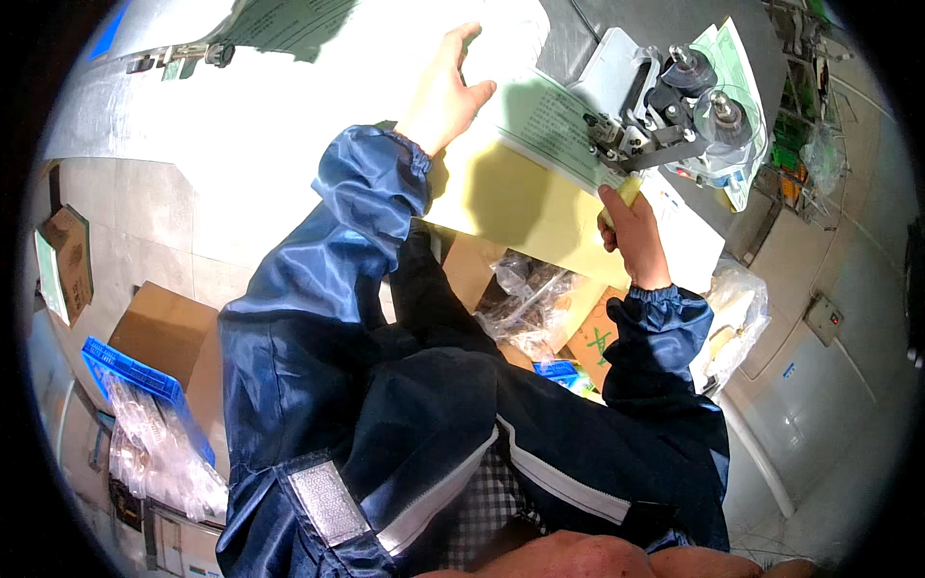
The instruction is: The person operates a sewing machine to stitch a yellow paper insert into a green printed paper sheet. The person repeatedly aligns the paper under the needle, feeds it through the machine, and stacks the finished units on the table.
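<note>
My left hand [443, 96] lies over the brightly lit worktop, thumb and fingers apart, with nothing seen in its grasp; glare washes out what is beneath it. My right hand [636, 236] is closed round a short yellow handle [629, 188] at the near edge of a small bench machine [665, 111]. Whether the handle belongs to the machine or is a separate tool cannot be made out. Two dark reels with metal spindles top the machine. Between my hands, a green printed sheet [551, 120] and yellow paper [501, 193] cover the table, partly shaded.
Under the table edge are cardboard boxes [590, 332] and clear plastic bags [530, 303]. At left on the floor stand an open carton [159, 328] and a blue crate [135, 371] with bagged items. Another plastic bag [737, 318] hangs by my right sleeve. A wall box [823, 320] is at right.
</note>
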`<action>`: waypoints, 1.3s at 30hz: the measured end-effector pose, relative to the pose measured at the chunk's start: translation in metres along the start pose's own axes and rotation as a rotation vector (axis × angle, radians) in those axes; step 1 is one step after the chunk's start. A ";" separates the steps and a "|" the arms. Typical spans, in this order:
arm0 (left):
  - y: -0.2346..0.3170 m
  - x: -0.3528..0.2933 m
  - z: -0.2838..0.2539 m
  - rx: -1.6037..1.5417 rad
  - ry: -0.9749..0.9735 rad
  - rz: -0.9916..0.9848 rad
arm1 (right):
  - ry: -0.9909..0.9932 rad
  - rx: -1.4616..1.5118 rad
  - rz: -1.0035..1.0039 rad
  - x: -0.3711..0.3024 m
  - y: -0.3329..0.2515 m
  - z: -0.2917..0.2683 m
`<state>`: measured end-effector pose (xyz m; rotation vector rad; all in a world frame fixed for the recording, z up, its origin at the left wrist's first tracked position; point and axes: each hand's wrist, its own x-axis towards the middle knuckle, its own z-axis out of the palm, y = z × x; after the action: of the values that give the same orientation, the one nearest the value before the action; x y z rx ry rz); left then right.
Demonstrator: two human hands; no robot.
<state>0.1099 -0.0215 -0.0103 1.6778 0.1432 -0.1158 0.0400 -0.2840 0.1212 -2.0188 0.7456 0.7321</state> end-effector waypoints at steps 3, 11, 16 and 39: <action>0.007 0.000 -0.003 0.023 -0.011 -0.023 | 0.018 0.029 0.009 0.002 0.002 0.004; 0.011 -0.001 -0.005 0.067 -0.034 -0.045 | 0.010 0.047 0.055 0.001 0.004 0.003; 0.009 0.001 -0.007 0.015 -0.071 -0.047 | 0.032 0.041 0.056 0.002 0.003 0.005; 0.011 0.001 -0.007 -0.068 -0.148 -0.024 | 0.049 0.043 0.049 0.008 0.015 0.005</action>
<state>0.1123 -0.0162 0.0014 1.5937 0.0558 -0.2499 0.0331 -0.2882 0.1057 -1.9919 0.8351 0.6916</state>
